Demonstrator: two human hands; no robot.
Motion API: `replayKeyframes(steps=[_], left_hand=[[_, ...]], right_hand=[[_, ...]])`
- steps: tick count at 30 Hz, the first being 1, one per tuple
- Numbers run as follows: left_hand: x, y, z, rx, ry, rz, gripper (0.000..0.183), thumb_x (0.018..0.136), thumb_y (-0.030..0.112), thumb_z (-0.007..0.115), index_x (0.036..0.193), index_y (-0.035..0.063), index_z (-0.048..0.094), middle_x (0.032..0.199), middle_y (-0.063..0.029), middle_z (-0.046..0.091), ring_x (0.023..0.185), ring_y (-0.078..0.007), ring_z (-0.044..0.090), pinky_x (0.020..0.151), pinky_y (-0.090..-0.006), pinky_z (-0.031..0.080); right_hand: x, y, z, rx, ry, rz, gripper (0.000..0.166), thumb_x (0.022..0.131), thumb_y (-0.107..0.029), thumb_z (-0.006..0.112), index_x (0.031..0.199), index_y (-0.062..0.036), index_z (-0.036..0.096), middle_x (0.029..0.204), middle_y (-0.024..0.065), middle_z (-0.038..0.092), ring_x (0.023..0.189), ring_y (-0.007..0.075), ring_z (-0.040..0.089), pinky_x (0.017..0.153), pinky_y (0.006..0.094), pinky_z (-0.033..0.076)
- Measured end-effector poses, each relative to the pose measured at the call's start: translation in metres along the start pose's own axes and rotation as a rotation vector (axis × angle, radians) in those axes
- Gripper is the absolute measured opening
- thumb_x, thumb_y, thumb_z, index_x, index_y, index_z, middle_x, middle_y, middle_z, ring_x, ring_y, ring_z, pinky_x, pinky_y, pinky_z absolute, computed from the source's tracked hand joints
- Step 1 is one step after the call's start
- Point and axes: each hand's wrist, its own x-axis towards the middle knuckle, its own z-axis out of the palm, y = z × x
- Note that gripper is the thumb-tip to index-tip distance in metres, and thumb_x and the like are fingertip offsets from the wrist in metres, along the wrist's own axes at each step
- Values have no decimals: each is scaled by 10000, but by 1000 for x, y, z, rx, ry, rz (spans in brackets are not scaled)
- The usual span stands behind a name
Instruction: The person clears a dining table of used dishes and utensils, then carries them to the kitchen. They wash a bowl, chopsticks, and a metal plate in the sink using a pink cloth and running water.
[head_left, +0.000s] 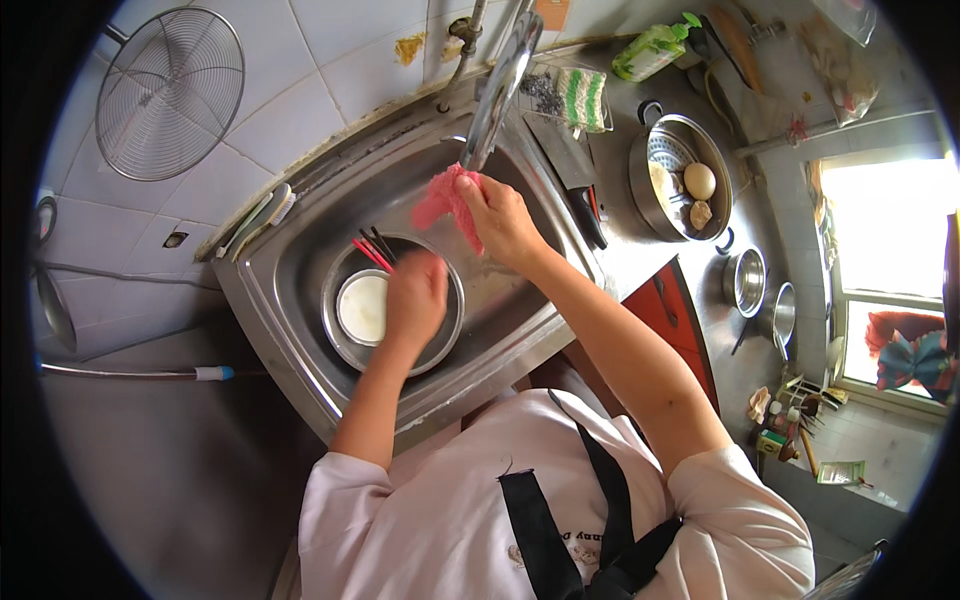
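My right hand (502, 221) grips a pink cloth (454, 202) just below the outlet of the chrome faucet (499, 94), over the stainless steel sink (300, 262). My left hand (416, 296), blurred, is above the right part of a round metal basin (450, 334) in the sink; whether it holds anything cannot be made out. In that basin are a smaller round bowl (364, 307) with a whitish inside and, by my left hand, red chopsticks (371, 253) and black chopsticks (382, 244), whose lower ends are hidden.
Right of the sink lie a cleaver (562, 154) and a black-handled knife (587, 217). Beyond them stands a steamer pot (637, 180) holding food. A wire rack (609, 112) carries a striped sponge (583, 97). Brushes (262, 217) lie on the sink's left rim; a wire strainer (172, 94) hangs above.
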Motion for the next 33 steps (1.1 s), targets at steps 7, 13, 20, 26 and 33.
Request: replayKeyframes(steps=[7, 13, 20, 26, 33], left_hand=[[105, 112, -87, 162, 200, 295, 205, 938, 220, 563, 928, 17, 590, 782, -157, 617, 657, -333, 595, 579, -404, 465], [124, 133, -88, 179, 128, 184, 379, 926, 342, 562, 745, 10, 593, 684, -165, 632, 641, -367, 618, 566, -430, 483], [125, 152, -59, 222, 196, 106, 412, 922, 363, 569, 720, 5, 603, 577, -190, 586, 559, -380, 599, 510, -447, 460], [122, 180, -28, 329, 251, 29, 386, 907, 355, 593, 730, 12, 607, 587, -184, 593, 560, -384, 595, 512, -448, 463], [117, 168, -29, 99, 162, -24, 409, 943, 385, 530, 792, 16, 623, 628, -143, 615, 596, -355, 602, 566, -410, 462]], right_hand=[[-3, 10, -11, -22, -105, 80, 396, 986, -346, 436, 899, -14, 635, 582, 83, 595, 487, 190, 585, 515, 344, 463], [-1, 26, -19, -22, -96, 10, 353, 962, -327, 475, 976, -20, 649, 741, 149, 631, 712, 288, 634, 712, 399, 497], [14, 42, -27, -56, -185, -30, 313, 934, -267, 491, 929, 10, 637, 922, 204, 605, 842, 376, 613, 748, 424, 494], [21, 56, -23, 205, -134, -203, 177, 848, -161, 599, 866, 13, 582, 647, 112, 597, 546, 214, 605, 464, 353, 468], [16, 49, -52, 212, -257, 64, 238, 927, -187, 503, 784, 0, 539, 541, 74, 554, 433, 167, 552, 398, 319, 432]])
